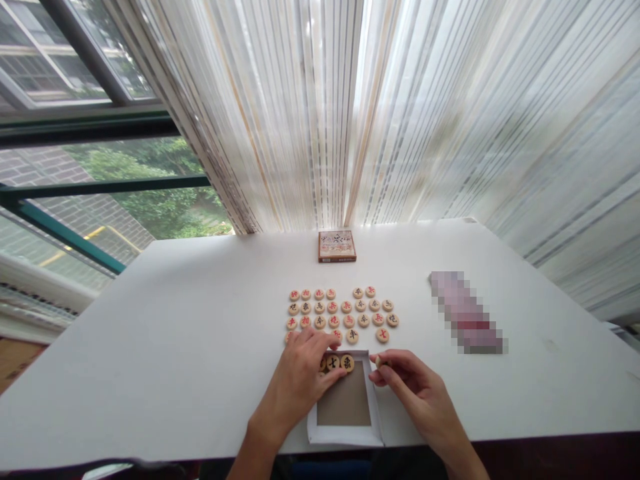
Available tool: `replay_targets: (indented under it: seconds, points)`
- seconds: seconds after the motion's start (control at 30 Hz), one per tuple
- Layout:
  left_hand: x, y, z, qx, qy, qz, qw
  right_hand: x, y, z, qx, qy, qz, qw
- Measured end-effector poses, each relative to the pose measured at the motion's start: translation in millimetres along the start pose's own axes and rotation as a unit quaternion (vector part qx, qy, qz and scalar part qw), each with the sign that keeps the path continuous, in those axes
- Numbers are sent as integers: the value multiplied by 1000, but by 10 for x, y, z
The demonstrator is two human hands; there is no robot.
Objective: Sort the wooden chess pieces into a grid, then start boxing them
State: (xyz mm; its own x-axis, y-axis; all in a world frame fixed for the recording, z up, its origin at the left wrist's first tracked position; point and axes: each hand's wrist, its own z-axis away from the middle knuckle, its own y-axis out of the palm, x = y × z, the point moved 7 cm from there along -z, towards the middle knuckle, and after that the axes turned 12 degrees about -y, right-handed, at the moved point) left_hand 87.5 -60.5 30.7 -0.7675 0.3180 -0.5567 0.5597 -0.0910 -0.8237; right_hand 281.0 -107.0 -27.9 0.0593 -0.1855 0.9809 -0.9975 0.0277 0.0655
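A shallow white open box [377, 417] with a grey-brown bottom lies near the table's front edge. Inside, along its far wall, sits a row of wooden Chinese chess pieces, among them a black-marked piece [347, 363]. My left hand [300, 367] is closed over the box's far left part, fingers at the far wall and thumb inside against the pieces; it hides some of them. Beside the box's right wall, my right hand [417, 383] pinches a single Chinese chess piece [380, 362] between thumb and fingers. Its marking cannot be read.
Several rows of red- and black-marked chess pieces [333, 307] lie face up beyond the box. Farther back is a printed cardboard box [337, 247]. A blurred pinkish object [467, 313] rests on the right of the white table [175, 347]. Striped curtains [320, 120] hang behind.
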Motion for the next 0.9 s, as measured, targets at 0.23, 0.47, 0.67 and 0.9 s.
replay_targets:
  seconds: [0.23,0.47,0.67,0.9]
  points:
    - [-8,4,-10,-5,11,3,1000,4,6,-7,-8,1,-2,1000]
    - [-95,3,-4,3,12,2,1000,-51,8,4,3,3,-21,1000]
    - [-198,63,-29,19,27,2,999,-55,11,9,10,1,-19,1000]
    - [-232,121,-32,28,60,-18,998,-63,30,5,11,2,-50,999]
